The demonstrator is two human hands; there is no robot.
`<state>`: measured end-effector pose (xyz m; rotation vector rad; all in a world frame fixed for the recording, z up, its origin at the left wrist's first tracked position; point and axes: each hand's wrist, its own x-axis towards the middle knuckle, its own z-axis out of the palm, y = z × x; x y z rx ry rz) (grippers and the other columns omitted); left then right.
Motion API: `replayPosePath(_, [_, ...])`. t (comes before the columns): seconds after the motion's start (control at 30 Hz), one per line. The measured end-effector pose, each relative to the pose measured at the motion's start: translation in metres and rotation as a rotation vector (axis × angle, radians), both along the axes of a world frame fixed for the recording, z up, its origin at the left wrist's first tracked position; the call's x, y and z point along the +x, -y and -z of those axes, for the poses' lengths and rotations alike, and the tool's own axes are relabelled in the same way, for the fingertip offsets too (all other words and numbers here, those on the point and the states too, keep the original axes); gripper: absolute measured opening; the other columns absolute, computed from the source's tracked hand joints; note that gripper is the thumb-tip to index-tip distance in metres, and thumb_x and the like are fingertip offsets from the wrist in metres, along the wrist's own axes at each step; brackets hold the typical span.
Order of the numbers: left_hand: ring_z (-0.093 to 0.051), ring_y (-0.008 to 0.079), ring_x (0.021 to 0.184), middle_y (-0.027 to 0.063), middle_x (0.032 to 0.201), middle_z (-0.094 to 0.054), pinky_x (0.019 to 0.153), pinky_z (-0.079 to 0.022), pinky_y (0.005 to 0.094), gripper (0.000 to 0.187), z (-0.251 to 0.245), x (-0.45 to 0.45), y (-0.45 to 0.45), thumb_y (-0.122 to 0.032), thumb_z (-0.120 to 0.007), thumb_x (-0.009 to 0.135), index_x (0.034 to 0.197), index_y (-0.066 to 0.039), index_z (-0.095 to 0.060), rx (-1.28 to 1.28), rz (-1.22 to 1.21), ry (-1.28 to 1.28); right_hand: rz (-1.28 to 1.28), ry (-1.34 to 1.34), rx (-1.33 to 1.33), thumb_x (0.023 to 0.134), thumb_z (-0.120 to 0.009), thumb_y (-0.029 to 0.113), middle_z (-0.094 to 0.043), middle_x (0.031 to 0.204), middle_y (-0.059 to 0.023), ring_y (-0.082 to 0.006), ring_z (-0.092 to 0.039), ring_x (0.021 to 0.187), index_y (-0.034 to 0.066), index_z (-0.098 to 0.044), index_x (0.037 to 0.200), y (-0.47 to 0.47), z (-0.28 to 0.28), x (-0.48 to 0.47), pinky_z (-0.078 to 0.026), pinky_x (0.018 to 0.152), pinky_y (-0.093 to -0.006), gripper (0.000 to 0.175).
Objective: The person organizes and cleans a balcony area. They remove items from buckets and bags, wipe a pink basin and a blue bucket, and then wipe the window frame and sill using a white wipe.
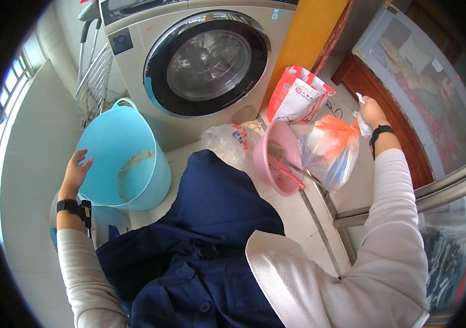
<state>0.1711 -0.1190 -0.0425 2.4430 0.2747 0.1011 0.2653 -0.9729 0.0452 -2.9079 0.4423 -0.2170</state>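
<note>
My left hand (75, 170) is at the left rim of a light blue plastic tub (103, 135), its fingers apart and holding nothing. Whether it touches the rim cannot be told. The tub has one loop handle at the back and a dirty ring on its bottom. Over on the right, my right hand (372, 112) is closed on a crumpled white tissue or thin cloth (364, 126). Just left of that hand is a knotted, filled plastic bag (331, 151), orange at the top and clear below. Whether the hand also grips the knot is unclear.
A front-load washing machine (208, 65) with its door shut stands ahead. Before it are a clear plastic bag (226, 143) and a pink basin (280, 131) holding a red-handled tool (290, 177). A red-and-white shopping bag (296, 98), a sliding-door track (325, 201) and a folded rack (93, 82) are nearby.
</note>
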Motion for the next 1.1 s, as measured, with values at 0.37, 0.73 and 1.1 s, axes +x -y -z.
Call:
replayPosePath(0.37, [-0.053, 0.0349, 0.123, 0.0249, 0.127, -0.058, 0.102, -0.042, 0.0411, 0.056, 0.026, -0.014, -0.051, -0.029, -0.068, 0.088, 0.127, 0.007, -0.054, 0.17, -0.298, -0.179, 0.046, -0.138, -0.065, 0.092, -0.048, 0.017, -0.064, 0.109, -0.0271, -0.0418, -0.061, 0.105, 0.0012, -0.062, 0.112, 0.038, 0.102, -0.012, -0.046, 0.092, -0.0446, 0.029])
replayPosePath(0.73, [-0.051, 0.0375, 0.124, 0.0303, 0.135, -0.05, 0.1, -0.044, 0.042, 0.079, 0.049, -0.037, -0.05, -0.039, -0.07, 0.084, 0.137, 0.01, -0.038, 0.175, -0.407, -0.269, -0.17, -0.21, 0.045, 0.092, -0.051, 0.015, -0.06, 0.121, -0.0225, -0.0393, -0.06, 0.106, 0.0035, -0.062, 0.118, -0.006, 0.168, 0.009, -0.045, 0.096, -0.0397, 0.031])
replayPosePath(1.1, [-0.063, 0.0307, 0.092, 0.0197, 0.1, -0.068, 0.079, -0.051, 0.0427, 0.064, 0.089, -0.031, -0.071, -0.044, -0.072, 0.081, 0.114, 0.01, -0.061, 0.064, -0.553, -0.469, -0.101, -0.187, -0.236, 0.089, -0.057, 0.038, -0.062, 0.111, -0.0311, -0.0449, -0.058, 0.109, -0.0046, -0.065, 0.108, -0.023, 0.161, 0.014, -0.046, 0.096, -0.047, 0.047])
